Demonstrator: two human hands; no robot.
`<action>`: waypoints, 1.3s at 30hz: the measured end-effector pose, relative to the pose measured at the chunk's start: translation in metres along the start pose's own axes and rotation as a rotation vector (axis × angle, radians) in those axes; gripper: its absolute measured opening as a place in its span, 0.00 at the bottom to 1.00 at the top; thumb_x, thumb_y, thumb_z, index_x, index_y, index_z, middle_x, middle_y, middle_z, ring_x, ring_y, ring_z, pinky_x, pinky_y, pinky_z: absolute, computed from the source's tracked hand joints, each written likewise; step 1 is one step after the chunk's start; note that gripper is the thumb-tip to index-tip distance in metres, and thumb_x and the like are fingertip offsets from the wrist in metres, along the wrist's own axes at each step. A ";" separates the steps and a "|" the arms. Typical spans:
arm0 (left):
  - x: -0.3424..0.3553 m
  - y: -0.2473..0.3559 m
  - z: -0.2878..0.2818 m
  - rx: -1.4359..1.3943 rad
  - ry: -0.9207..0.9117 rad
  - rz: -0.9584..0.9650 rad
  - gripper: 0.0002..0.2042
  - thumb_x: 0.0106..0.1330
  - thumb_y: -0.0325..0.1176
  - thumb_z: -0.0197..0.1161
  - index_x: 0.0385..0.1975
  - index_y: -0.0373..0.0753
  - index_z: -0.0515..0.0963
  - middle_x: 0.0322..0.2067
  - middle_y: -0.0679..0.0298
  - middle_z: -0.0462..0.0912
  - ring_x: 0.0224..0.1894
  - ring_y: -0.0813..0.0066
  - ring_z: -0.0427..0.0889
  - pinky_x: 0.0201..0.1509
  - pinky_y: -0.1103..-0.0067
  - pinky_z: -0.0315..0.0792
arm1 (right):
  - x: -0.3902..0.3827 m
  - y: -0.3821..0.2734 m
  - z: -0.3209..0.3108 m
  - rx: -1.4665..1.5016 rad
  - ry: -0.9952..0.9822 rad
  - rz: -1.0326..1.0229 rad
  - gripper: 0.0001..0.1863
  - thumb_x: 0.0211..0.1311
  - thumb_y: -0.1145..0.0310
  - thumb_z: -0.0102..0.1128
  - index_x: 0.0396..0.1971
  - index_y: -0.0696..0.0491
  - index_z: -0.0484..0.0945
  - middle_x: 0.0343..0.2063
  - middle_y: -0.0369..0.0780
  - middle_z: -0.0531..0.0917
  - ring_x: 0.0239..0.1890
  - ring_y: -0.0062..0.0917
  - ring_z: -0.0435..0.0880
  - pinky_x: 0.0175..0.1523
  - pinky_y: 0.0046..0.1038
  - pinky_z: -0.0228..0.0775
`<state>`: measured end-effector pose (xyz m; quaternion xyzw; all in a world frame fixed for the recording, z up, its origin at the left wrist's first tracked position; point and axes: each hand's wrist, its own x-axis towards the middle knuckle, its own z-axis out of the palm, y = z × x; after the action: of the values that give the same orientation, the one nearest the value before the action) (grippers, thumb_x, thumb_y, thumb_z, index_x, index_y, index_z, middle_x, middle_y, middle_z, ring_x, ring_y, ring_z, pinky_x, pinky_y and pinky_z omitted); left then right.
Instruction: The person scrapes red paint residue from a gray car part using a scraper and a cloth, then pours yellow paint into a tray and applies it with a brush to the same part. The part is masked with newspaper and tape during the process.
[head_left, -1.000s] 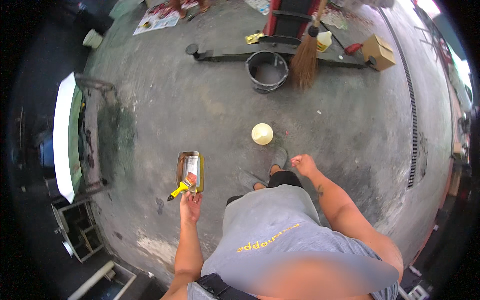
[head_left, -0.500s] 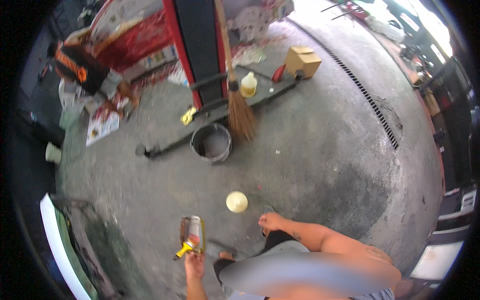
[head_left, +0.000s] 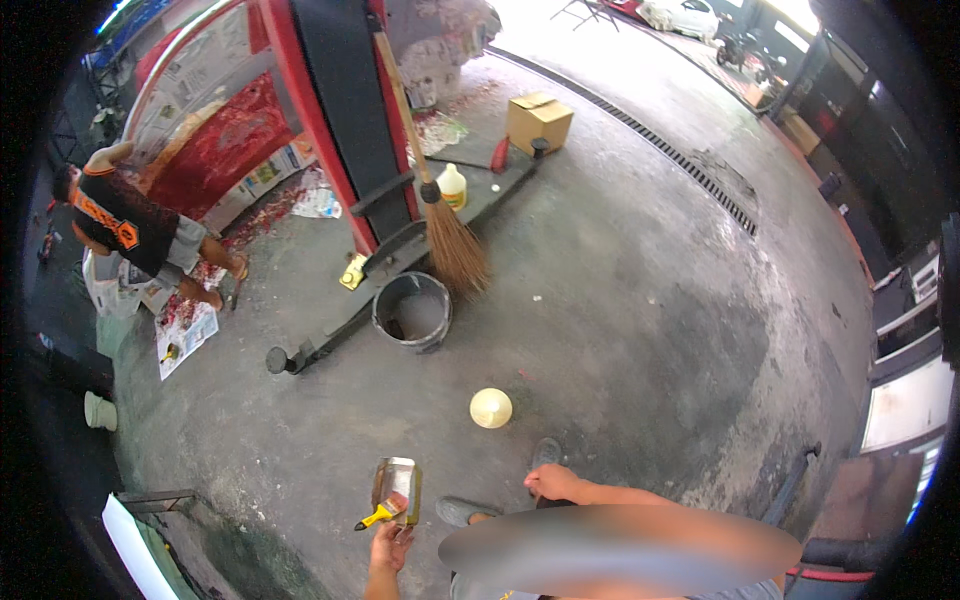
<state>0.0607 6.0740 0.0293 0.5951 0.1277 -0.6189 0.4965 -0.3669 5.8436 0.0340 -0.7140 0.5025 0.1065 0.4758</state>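
My left hand (head_left: pixel 390 547) is closed on a shallow rectangular metal tin (head_left: pixel 403 476), silvery inside with a yellowish edge. A paintbrush (head_left: pixel 381 513) with a yellow handle and dark tip lies across the tin's near end, its bristle end over the tin. My right hand (head_left: pixel 558 484) hangs in front of my body above my shoe, its fingers curled; whether anything is in them is hidden. Between and beyond the hands, a round pale yellow container (head_left: pixel 490 408) stands on the concrete floor, touched by neither hand.
Ahead stands a black bucket (head_left: pixel 412 312) beside a lift arm (head_left: pixel 345 325). A straw broom (head_left: pixel 455 245) leans on a red and black post (head_left: pixel 335 120), near a yellow jug (head_left: pixel 453 187) and cardboard box (head_left: pixel 540 122). At left, another person (head_left: pixel 140 225) works at a red, paper-masked car panel (head_left: pixel 235 140).
My view has turned, so the post, bucket and box sit further left. My left hand still carries the tin and brush. The other person now has an arm raised to the panel.
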 end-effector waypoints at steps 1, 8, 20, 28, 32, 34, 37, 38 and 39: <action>0.001 0.001 -0.006 0.030 0.008 0.003 0.19 0.71 0.47 0.64 0.53 0.42 0.82 0.46 0.62 0.87 0.49 0.63 0.85 0.57 0.65 0.76 | -0.002 -0.003 0.006 -0.019 -0.006 -0.026 0.15 0.72 0.52 0.63 0.44 0.45 0.91 0.40 0.44 0.93 0.46 0.41 0.92 0.52 0.43 0.82; 0.128 -0.030 -0.005 0.001 -0.034 0.047 0.22 0.73 0.36 0.66 0.65 0.47 0.74 0.52 0.69 0.83 0.50 0.73 0.82 0.51 0.72 0.74 | 0.100 0.038 0.055 0.422 -0.067 0.136 0.26 0.70 0.43 0.69 0.46 0.55 0.86 0.33 0.45 0.90 0.34 0.37 0.90 0.44 0.41 0.81; 0.501 -0.148 0.044 -0.020 0.049 -0.053 0.23 0.72 0.36 0.67 0.65 0.44 0.74 0.54 0.63 0.84 0.52 0.65 0.84 0.57 0.67 0.76 | 0.374 0.123 0.198 0.676 0.575 0.456 0.34 0.69 0.55 0.74 0.64 0.63 0.72 0.55 0.49 0.83 0.55 0.35 0.82 0.60 0.37 0.73; 0.601 -0.191 0.025 0.083 0.123 -0.033 0.20 0.71 0.32 0.65 0.62 0.43 0.76 0.52 0.63 0.83 0.51 0.67 0.83 0.53 0.68 0.79 | 0.394 0.154 0.200 0.841 0.367 0.248 0.18 0.84 0.58 0.57 0.54 0.57 0.84 0.55 0.41 0.86 0.64 0.27 0.77 0.72 0.35 0.62; 0.618 -0.187 0.023 0.189 0.159 0.045 0.20 0.72 0.32 0.64 0.63 0.45 0.76 0.49 0.64 0.82 0.47 0.69 0.83 0.49 0.70 0.78 | 0.377 0.185 0.170 0.763 0.156 0.187 0.15 0.80 0.61 0.62 0.54 0.55 0.87 0.52 0.35 0.86 0.57 0.23 0.76 0.65 0.35 0.65; 0.612 -0.181 0.024 0.329 0.221 -0.005 0.29 0.69 0.36 0.69 0.71 0.44 0.72 0.48 0.58 0.83 0.49 0.67 0.83 0.48 0.68 0.78 | 0.370 0.206 0.136 0.642 0.038 0.204 0.16 0.80 0.60 0.62 0.52 0.56 0.87 0.49 0.36 0.87 0.53 0.22 0.78 0.62 0.34 0.67; 0.589 -0.176 0.031 0.475 0.467 -0.003 0.39 0.67 0.41 0.74 0.78 0.43 0.65 0.51 0.54 0.84 0.47 0.66 0.84 0.46 0.67 0.78 | 0.366 0.222 0.116 0.416 0.041 0.186 0.19 0.79 0.59 0.62 0.54 0.60 0.86 0.46 0.44 0.90 0.49 0.27 0.86 0.58 0.34 0.74; 0.581 -0.176 0.031 0.473 0.524 0.022 0.43 0.66 0.42 0.76 0.79 0.42 0.63 0.52 0.53 0.85 0.46 0.66 0.84 0.45 0.67 0.78 | 0.366 0.225 0.112 0.336 0.054 0.134 0.21 0.79 0.57 0.62 0.53 0.61 0.86 0.45 0.46 0.91 0.48 0.30 0.87 0.57 0.36 0.75; 0.575 -0.174 0.031 0.470 0.582 0.051 0.46 0.65 0.44 0.77 0.81 0.41 0.60 0.52 0.52 0.85 0.45 0.66 0.84 0.44 0.67 0.78 | 0.366 0.226 0.110 0.276 0.076 0.095 0.22 0.78 0.55 0.62 0.53 0.62 0.86 0.43 0.48 0.91 0.47 0.33 0.88 0.57 0.37 0.76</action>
<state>0.0242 5.8668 -0.5343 0.8469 0.1032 -0.4234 0.3048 -0.3433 5.6948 -0.3842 -0.6209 0.5632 0.0315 0.5443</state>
